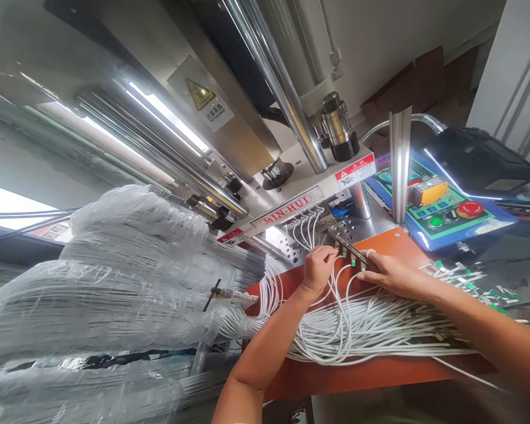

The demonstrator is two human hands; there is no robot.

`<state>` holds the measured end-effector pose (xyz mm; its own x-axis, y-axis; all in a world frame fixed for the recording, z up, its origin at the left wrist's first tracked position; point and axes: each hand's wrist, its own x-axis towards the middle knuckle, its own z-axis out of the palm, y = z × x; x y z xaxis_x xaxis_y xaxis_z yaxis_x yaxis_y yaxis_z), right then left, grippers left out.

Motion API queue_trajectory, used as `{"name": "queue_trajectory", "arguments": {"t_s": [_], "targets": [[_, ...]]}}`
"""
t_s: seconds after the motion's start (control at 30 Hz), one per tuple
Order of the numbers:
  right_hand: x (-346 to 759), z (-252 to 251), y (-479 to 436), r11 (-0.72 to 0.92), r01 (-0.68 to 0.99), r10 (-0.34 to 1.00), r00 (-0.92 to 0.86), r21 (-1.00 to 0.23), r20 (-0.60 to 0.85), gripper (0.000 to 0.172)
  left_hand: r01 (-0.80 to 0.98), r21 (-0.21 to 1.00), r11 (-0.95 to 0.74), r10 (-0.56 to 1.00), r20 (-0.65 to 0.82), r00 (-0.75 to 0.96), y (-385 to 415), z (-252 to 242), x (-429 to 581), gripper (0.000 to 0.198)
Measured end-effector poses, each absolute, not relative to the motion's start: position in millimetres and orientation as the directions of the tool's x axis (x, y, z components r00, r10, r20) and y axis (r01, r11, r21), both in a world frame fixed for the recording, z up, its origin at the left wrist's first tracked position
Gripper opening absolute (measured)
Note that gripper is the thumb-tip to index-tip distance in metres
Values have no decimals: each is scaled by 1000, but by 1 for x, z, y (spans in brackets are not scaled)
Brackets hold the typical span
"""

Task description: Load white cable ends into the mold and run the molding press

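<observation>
While the person's left hand (318, 272) is curling its fingers (329, 254) narrowly around some thin white insulated wires (335, 288), with any exact pinch hidden, the right hand (393, 275) is holding a dark slotted metal bar (351, 252) carrying green-tipped terminals, both hands working above an orange-brown work board (397, 247); a few wires are already sitting in green-capped clips (309, 217) under the machine head, while most are lying loose in the bundle; a white nameplate (287, 207) is reading MIN-HUI, and a yellow triangular warning label (201, 94) is showing higher up, its small caption unclear
</observation>
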<state>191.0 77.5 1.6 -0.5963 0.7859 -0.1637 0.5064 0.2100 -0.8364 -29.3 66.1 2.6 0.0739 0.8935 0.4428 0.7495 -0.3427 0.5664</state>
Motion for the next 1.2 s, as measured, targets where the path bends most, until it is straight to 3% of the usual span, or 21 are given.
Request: {"name": "queue_trajectory", "arguments": {"t_s": [0.27, 0.87, 1.0, 1.13, 1.2], "targets": [[192, -2, 79, 231, 506, 781, -606, -831, -152, 34, 808, 445, -386, 868, 472, 155, 66, -3, -33, 19], [191, -1, 79, 284, 512, 780, -615, -811, -115, 33, 799, 442, -407, 855, 492, 163, 72, -9, -34, 21], [182, 3, 73, 363, 601, 775, -619, -712, -128, 28, 796, 473, -378, 880, 450, 150, 72, -8, -34, 20], [168, 4, 61, 413, 813, 847, -509, -411, -154, 40, 811, 508, -291, 927, 360, 107, 75, -6, -34, 13], [165, 4, 60, 398, 822, 871, -478, -407, -113, 44, 806, 524, -276, 937, 335, 103, 77, -4, -33, 13]]}}
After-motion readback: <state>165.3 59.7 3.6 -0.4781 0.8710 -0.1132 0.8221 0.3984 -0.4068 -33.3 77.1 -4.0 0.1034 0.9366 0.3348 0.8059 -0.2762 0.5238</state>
